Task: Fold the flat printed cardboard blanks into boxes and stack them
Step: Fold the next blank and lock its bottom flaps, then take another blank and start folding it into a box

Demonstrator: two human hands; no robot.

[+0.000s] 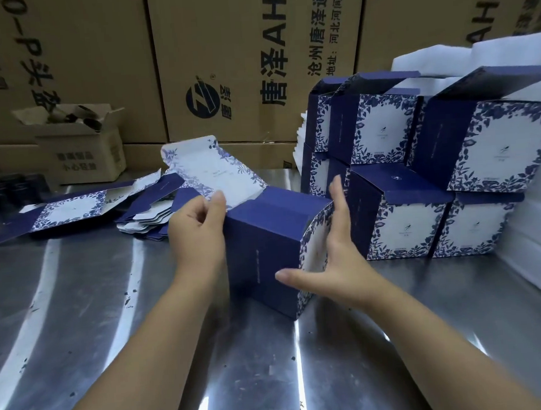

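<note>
The half-folded box (265,246) stands on the desk (104,310) between both hands. The left hand (197,223) pinches its open lid flap; the right hand (339,257) presses flat, fingers straight, on the printed side. Behind left, an open brown carton (82,153) holds dark tubes (90,121)

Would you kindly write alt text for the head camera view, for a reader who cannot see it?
A person's left hand pinches the open lid flap of a half-folded blue floral box on a metal table, while the right hand presses flat against its patterned side. Finished boxes are stacked at right; flat blanks lie at left.
</note>
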